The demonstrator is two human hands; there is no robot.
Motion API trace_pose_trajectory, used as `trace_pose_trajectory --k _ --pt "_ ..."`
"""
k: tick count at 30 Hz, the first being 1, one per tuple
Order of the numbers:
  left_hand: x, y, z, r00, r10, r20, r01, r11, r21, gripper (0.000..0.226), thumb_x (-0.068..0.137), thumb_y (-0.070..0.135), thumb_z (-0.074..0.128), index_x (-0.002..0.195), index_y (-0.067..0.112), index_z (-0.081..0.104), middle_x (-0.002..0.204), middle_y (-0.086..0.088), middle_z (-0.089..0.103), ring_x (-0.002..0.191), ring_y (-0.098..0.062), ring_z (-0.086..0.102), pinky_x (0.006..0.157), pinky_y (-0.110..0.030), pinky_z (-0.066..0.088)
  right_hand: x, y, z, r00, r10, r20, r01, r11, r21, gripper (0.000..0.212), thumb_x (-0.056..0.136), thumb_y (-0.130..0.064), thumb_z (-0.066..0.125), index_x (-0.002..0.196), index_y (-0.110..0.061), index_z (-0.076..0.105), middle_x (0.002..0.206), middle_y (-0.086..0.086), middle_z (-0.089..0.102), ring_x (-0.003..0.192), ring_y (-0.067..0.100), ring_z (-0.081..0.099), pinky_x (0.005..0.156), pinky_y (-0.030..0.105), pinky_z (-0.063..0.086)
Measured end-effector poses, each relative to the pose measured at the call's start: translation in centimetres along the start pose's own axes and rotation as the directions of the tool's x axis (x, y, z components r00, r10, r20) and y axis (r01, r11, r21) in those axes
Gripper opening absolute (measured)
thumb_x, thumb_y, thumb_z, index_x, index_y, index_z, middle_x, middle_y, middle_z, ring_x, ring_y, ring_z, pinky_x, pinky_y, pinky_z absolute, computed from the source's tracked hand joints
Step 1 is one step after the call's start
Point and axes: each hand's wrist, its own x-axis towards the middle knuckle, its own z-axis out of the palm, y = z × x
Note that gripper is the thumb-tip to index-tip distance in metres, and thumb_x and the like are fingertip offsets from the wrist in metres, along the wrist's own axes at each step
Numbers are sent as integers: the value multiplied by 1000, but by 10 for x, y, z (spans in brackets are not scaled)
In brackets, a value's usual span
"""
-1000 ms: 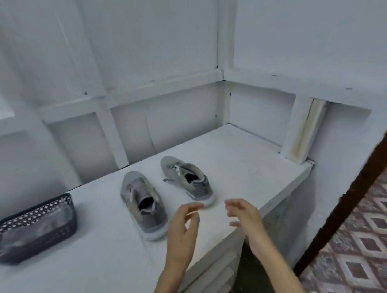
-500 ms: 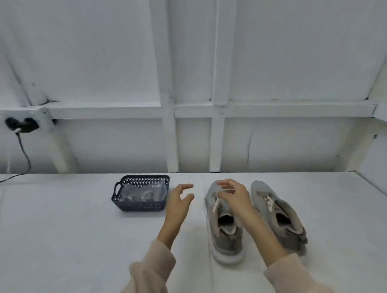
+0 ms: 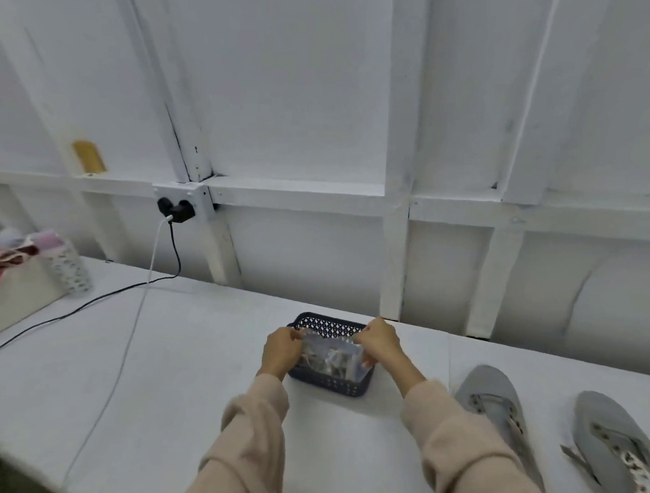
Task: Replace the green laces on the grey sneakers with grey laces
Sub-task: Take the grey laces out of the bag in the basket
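A small dark perforated basket (image 3: 332, 384) stands on the white table (image 3: 180, 362). In it lies a clear plastic bag (image 3: 331, 356) with greyish contents that I cannot make out. My left hand (image 3: 281, 353) pinches the bag's left edge and my right hand (image 3: 378, 342) pinches its right edge, both over the basket. Two grey sneakers lie at the lower right: the nearer one (image 3: 487, 399) partly behind my right sleeve, the other (image 3: 614, 442) cut off by the frame's edge. Their eyelets show no laces.
A white cable (image 3: 134, 326) and a black cable (image 3: 79, 310) run from a wall socket (image 3: 176, 209) across the table's left side. A box with a spotted container (image 3: 68, 266) stands at the far left. A white panelled wall lies close behind the basket.
The view has swung left from the sneakers to the basket. Both hands have moved from the sneakers into the basket and taken hold of the plastic bag.
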Motion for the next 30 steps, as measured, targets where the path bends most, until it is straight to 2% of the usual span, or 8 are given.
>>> trace_pose_trajectory --k 4,7,11,14,18,21,26,30 --pt "27 -1 7 997 80 7 -78 934 349 23 92 11 47 105 9 66 111 -13 66 101 -32 62 77 -33 45 20 -9 15 995 -74 -72 42 928 -371 28 94 -15 53 120 -6 58 126 12 59 117 31 57 87 31 46" --pt "36 6 18 992 127 15 -114 831 545 30 94 4 41 117 8 60 119 -14 61 112 -33 59 87 -36 47 31 -13 24 993 -105 -56 56 828 -559 30 95 -8 50 124 -10 57 128 9 59 119 27 56 89 31 45" --pt "44 9 25 990 142 14 -125 813 569 31 93 0 41 119 3 59 120 -17 56 113 -36 56 90 -37 46 35 -8 24 992 -115 -51 63 807 -587 31 94 -6 46 122 -11 57 126 9 60 118 28 57 88 31 44" --pt "48 6 16 989 148 4 -134 886 443 25 91 7 48 110 3 63 113 -19 61 106 -39 58 84 -39 46 39 0 19 995 -82 -55 52 909 -413 23 92 -10 49 111 -15 61 119 8 62 109 30 60 82 32 44" --pt "51 7 -7 997 72 -20 -67 978 196 18 86 17 56 98 12 68 105 -15 69 100 -35 62 81 -33 48 40 5 -5 999 -28 -44 32 995 91 19 79 -3 57 80 -21 52 87 6 63 69 24 61 57 28 43" --pt "49 12 -26 1000 -1 -3 1 998 -57 33 81 14 65 114 15 67 107 -7 69 106 -27 62 87 -30 46 30 6 -36 1000 17 6 -18 927 375 26 77 6 62 88 -14 51 80 7 58 55 18 51 46 24 33" --pt "39 24 -34 994 80 69 -42 897 -440 37 88 7 66 124 4 61 103 -12 66 100 -27 63 89 -34 50 8 23 -78 992 -30 120 -64 709 702 22 87 6 63 101 -9 58 87 8 66 74 21 64 64 32 55" --pt "19 32 -20 978 169 120 -75 826 -559 28 96 15 58 120 0 63 108 -15 69 101 -33 65 94 -50 52 -7 40 -94 987 -91 134 -62 548 834 28 89 16 51 105 -6 59 97 11 64 85 23 65 68 35 58"
